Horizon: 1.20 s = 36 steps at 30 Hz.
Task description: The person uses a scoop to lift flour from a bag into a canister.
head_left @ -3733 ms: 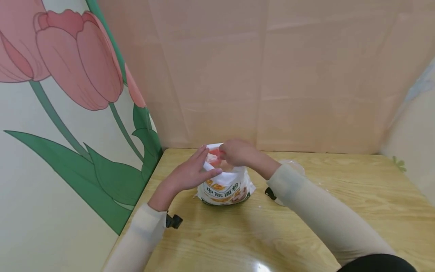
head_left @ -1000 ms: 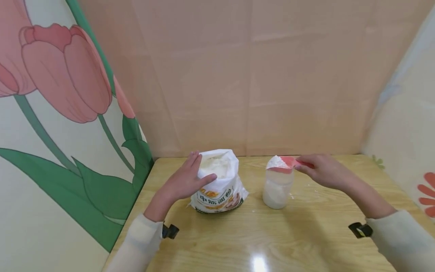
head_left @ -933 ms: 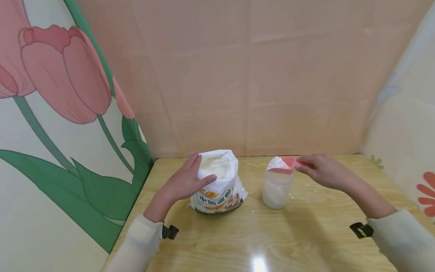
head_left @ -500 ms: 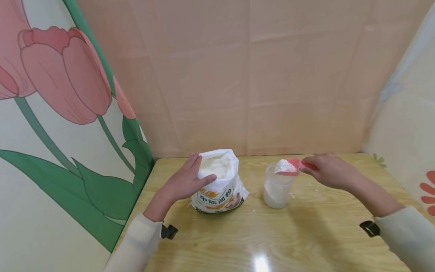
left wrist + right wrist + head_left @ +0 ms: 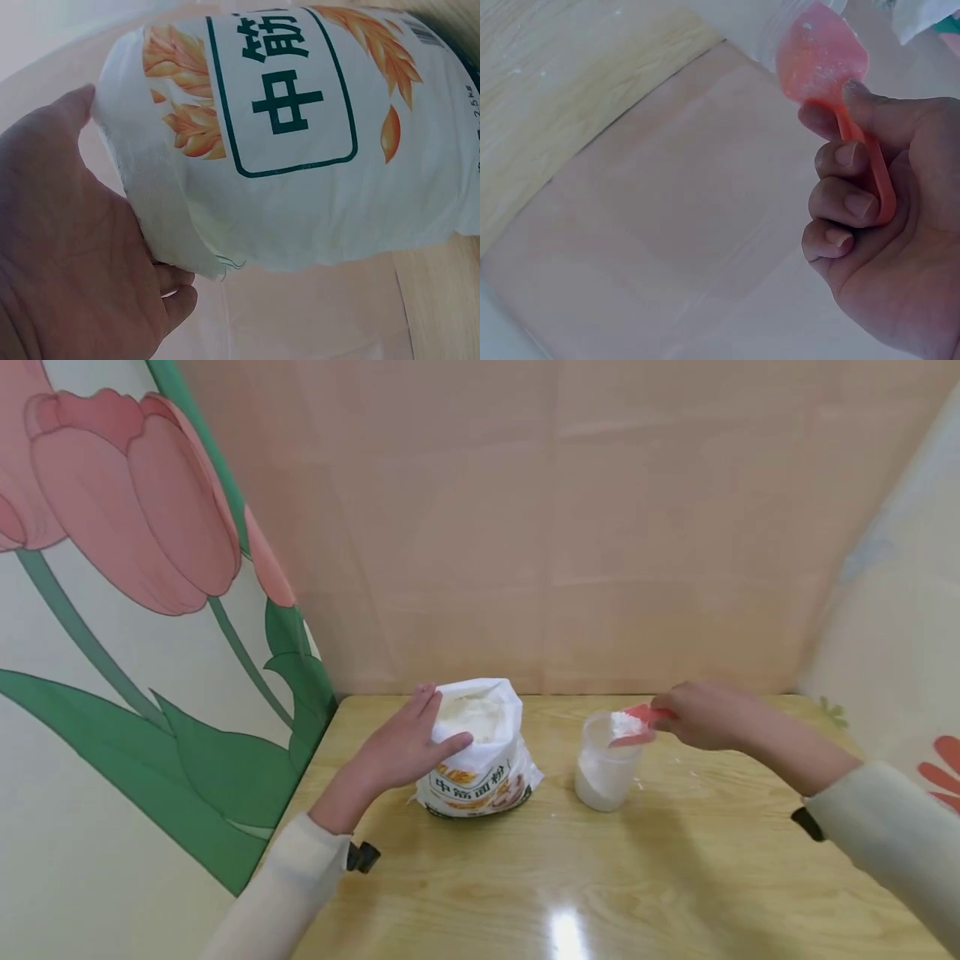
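Note:
My left hand [image 5: 401, 743] rests against the rim of a white flour bag [image 5: 480, 787], fingers straight and thumb spread along the near edge. In the left wrist view the palm [image 5: 67, 217] faces the folded rim of the bag [image 5: 262, 202]. The bag stands upright with its top open and white flour inside. My right hand [image 5: 708, 717] grips the handle of a pink scoop [image 5: 639, 713], fingers curled round it in the right wrist view [image 5: 870, 172]. White flour [image 5: 625, 724] lies in the scoop, which tilts down over the mouth of a clear plastic jar [image 5: 600, 777] partly filled with flour.
The wooden table [image 5: 480, 885] carries small white specks right of the jar. A pinkish-beige cloth [image 5: 555, 527] hangs behind it. A wall with painted tulips [image 5: 127, 502] stands at the left, another pale wall [image 5: 900, 677] at the right.
The right hand has carried the scoop from inside the bag to the jar, now heaped with flour. Most recently it has tipped the scoop's front edge downward. The left hand stays at the bag.

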### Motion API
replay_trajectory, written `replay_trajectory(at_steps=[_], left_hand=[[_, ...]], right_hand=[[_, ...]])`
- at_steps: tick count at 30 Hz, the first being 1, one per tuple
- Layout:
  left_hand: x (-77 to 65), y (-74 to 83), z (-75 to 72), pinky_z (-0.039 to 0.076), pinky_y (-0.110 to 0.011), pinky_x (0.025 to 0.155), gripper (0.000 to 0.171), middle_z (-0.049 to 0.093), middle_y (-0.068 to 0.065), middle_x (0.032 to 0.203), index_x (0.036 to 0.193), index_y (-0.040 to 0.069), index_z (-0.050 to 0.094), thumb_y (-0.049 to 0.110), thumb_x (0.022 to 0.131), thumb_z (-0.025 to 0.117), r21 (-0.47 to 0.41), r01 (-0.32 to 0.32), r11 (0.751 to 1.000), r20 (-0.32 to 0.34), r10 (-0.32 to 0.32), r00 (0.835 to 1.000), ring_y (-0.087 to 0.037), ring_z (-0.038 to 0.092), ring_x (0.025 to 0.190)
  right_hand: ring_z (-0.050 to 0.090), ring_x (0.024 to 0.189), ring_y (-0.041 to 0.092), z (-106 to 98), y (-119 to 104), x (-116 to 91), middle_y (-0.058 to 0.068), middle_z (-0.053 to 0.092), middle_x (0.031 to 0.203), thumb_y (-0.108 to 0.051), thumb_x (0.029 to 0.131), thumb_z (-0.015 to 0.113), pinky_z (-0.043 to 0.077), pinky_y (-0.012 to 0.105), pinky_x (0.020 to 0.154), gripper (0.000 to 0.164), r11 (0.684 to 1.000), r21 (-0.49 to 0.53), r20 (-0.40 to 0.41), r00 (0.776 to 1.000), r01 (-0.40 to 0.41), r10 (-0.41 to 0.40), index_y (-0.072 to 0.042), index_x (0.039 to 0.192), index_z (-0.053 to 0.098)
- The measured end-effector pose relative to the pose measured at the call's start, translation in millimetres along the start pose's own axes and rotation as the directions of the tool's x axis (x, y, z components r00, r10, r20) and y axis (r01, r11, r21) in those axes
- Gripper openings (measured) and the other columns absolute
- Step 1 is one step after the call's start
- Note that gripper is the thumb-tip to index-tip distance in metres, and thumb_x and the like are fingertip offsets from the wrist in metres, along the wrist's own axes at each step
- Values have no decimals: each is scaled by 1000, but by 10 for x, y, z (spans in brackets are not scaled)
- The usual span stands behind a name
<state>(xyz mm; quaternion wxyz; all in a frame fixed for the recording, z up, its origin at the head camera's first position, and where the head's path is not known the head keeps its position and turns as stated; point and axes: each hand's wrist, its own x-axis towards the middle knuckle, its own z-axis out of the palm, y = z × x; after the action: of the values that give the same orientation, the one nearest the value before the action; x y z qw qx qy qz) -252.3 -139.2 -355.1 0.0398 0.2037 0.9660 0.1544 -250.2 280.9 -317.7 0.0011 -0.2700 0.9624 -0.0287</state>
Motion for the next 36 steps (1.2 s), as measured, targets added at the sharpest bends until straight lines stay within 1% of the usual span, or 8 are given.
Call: replay_trajectory(at_steps=[4,9,12,19,27,29,33,36], left_hand=[[-30,-36,5,18,-46,125,109,4,-12,170,162,3,11,84,92,27,0,6,1000,-7,-6,1000,-24,2,157],[-50,-48,-30,18,-46,125,110,6,-13,170,161,2,13,85,91,26,20,-1,1000,-23,1,1000,-25,3,157],[-55,-50,-53,18,-46,125,110,7,-14,170,161,1,14,85,91,27,42,-9,999,-20,9,1000,-26,4,157],[-57,-55,-90,18,-45,125,108,7,-16,169,160,-1,16,82,93,29,70,-25,997,-1,25,1000,-26,5,157],[-42,-45,-110,17,-44,125,110,5,-14,170,161,0,15,85,91,26,74,-22,997,14,21,1000,-25,3,157],[-41,-41,-110,17,-44,125,111,5,-13,170,161,0,15,85,91,25,71,-22,997,17,21,1000,-25,3,157],[-39,-36,-103,17,-44,125,111,4,-13,170,161,0,15,85,91,25,71,-23,997,20,22,1000,-25,3,157],[-35,-33,-90,17,-44,125,111,5,-14,170,160,-1,16,85,91,26,72,-28,997,21,26,999,-26,4,157]], right_hand=[[45,61,14,-100,-64,127,-6,50,67,-16,93,70,37,31,55,22,999,-33,67,998,5,-3,-18,74,59],[47,61,16,-252,-136,231,-3,50,66,-17,93,70,38,31,57,20,999,-45,160,987,-18,25,-14,76,61],[47,62,17,-327,-170,268,-2,50,67,-16,94,69,38,31,58,19,998,-56,191,981,-22,32,-13,76,61],[50,64,18,-553,-253,329,-1,54,70,-16,93,69,40,33,58,17,993,-114,221,974,-27,52,-12,77,64],[49,66,18,-788,-362,364,0,54,71,-16,95,66,39,32,59,17,994,-103,264,962,-38,64,-12,79,64],[48,65,18,-823,-386,367,0,52,70,-16,95,66,38,32,59,18,994,-98,259,964,-37,62,-13,78,62],[44,63,17,-875,-459,406,-1,46,66,-14,95,66,35,31,59,23,996,-88,222,975,-4,24,-13,74,58],[42,63,16,-919,-544,464,-1,44,65,-13,96,66,35,31,60,22,997,-80,215,977,10,8,-13,75,59]])
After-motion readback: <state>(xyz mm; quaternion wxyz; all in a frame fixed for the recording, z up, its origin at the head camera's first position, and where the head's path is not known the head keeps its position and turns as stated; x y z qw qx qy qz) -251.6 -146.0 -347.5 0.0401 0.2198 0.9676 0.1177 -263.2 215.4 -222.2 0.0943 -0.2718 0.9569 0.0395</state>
